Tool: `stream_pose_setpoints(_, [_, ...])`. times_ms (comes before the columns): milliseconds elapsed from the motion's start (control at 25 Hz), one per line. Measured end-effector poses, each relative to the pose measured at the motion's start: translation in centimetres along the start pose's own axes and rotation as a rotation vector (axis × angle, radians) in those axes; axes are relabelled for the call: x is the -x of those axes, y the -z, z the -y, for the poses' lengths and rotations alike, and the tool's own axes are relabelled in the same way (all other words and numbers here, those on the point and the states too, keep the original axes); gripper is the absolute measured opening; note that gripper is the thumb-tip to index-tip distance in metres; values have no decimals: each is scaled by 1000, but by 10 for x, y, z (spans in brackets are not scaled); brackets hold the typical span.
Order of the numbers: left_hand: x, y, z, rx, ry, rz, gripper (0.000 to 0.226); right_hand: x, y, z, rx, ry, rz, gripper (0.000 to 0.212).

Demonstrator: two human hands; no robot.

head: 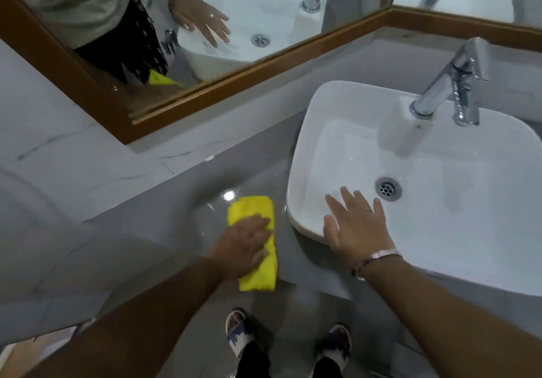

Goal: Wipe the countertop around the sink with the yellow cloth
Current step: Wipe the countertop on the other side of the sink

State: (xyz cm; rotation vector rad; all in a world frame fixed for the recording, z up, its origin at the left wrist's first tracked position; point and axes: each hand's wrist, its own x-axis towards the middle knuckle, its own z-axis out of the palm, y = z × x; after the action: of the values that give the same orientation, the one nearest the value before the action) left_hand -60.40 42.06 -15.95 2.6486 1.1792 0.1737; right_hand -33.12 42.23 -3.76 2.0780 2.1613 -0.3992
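Note:
A folded yellow cloth (255, 210) lies on the glossy grey countertop (181, 201), just left of the white vessel sink (311, 131). My left hand (245, 245) presses flat on the cloth's near half, covering its middle. My right hand (356, 225) rests open on the sink's front left corner, fingers spread over the rim and into the basin, holding nothing. A bangle sits on that wrist.
A chrome tap (451, 90) stands at the back of the sink, with the drain (388, 189) mid-basin. A wood-framed mirror (205, 96) runs along the wall behind the counter. The counter's front edge lies near my arms, with my sandalled feet (237, 330) on the floor below.

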Motion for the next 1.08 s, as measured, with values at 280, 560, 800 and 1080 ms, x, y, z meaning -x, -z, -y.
stream_pose_setpoints(280, [-63, -3, -17, 45, 30, 86, 65, 2, 8, 7, 28, -22, 20, 57])
stream_pose_setpoints(560, [-93, 17, 29, 11, 547, -20, 81, 2, 12, 7, -11, -22, 53, 58])
stream_pose_setpoints(800, [-120, 18, 14, -32, 555, 108, 98, 0, 16, 5, -30, -4, 89, 56])
stream_pose_setpoints(1080, [-122, 23, 24, 43, 734, 96, 105, -1, 15, 4, -28, 29, 85, 52])
